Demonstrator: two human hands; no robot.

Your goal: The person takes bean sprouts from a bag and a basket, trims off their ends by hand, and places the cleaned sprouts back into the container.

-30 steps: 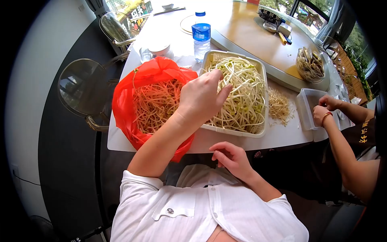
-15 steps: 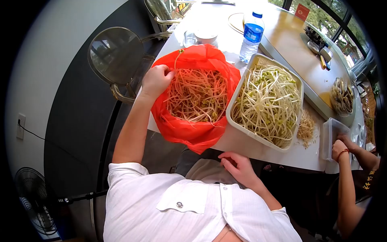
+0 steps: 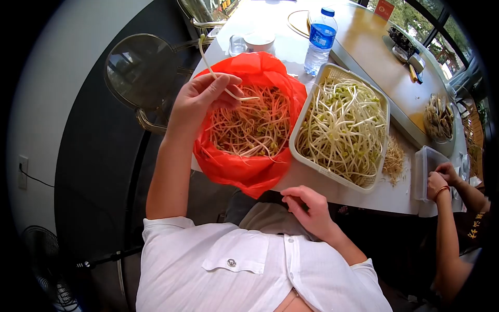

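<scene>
Between the thumb and fingers of my left hand (image 3: 205, 96) is a single bean sprout (image 3: 207, 60), its greenish head pointing up and its pale tail reaching past the fingers. This hand is above the left side of a red plastic bag (image 3: 236, 174), open at the top and full of bean sprouts (image 3: 252, 125). Right of the bag, a white plastic basket (image 3: 338, 179) holds a heap of pale sprouts (image 3: 343, 130). My right hand (image 3: 309, 208) hovers by the table's front edge, fingers loosely bent and thumb apart; nothing shows in it, though its palm is hidden.
A water bottle (image 3: 320, 41) stands behind the basket, with a white bowl (image 3: 259, 40) and a glass (image 3: 237, 46) behind the bag. Thin brownish scraps (image 3: 394, 161) lie right of the basket. At far right, another person's hands (image 3: 441, 179) are by a clear plastic container (image 3: 423, 169).
My left hand has risen from the bag's rim, lifting the bean sprout and turning so its fingers point right. My right hand has barely moved. The other person's hands have shifted slightly.
</scene>
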